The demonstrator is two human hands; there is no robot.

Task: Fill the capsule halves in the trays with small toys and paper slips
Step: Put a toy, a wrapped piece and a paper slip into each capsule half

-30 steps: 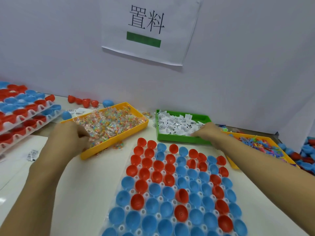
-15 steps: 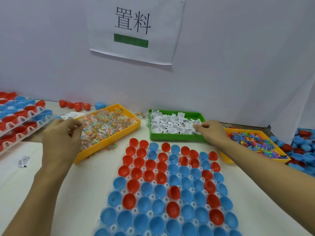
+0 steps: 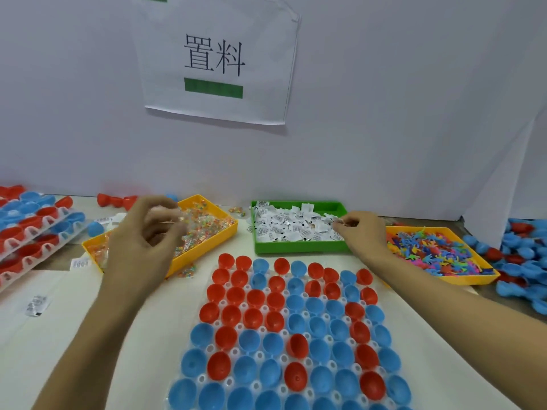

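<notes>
Here, right hand fingers pinched on paper slips (left hand grip unclear).

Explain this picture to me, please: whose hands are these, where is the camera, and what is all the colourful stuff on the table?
No machine here: a person wears a camera on the head, looking down at both bare hands. In front lies a tray of open red and blue capsule halves. Behind it stand a yellow bin of small wrapped toys, a green bin of paper slips and another yellow bin of colourful plastic pieces. The left hand is raised over the toy bin, pinching what looks like a wrapped toy, though it is blurred. The right hand pinches slips at the green bin's edge.
</notes>
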